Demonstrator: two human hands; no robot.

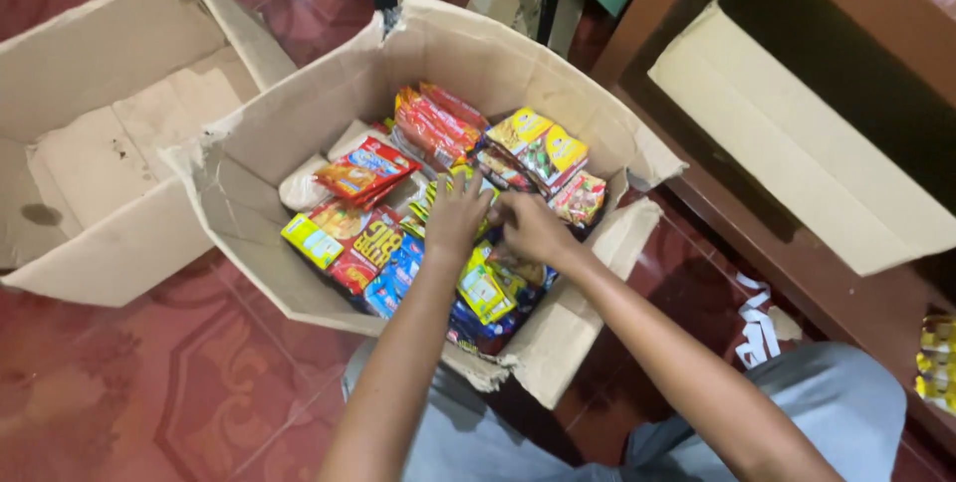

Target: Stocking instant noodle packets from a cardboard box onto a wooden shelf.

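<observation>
Snack packets (438, 203) fill the cardboard box (299, 123) at frame centre; left hand (456, 215) and right hand (533, 228) both grip packets amid the pile.

Both forearms are bare from the lower edge of the view up to the wrists, with no sleeves, watch, bracelet or rings to be seen. The left hand (456, 213) and the right hand (533, 228) wear no gloves. At about five o'clock, the person's legs are covered in light grey cloth (846, 402), smooth and plain, without pattern or visible seams; more of the same grey fabric shows at six o'clock between the arms.
</observation>
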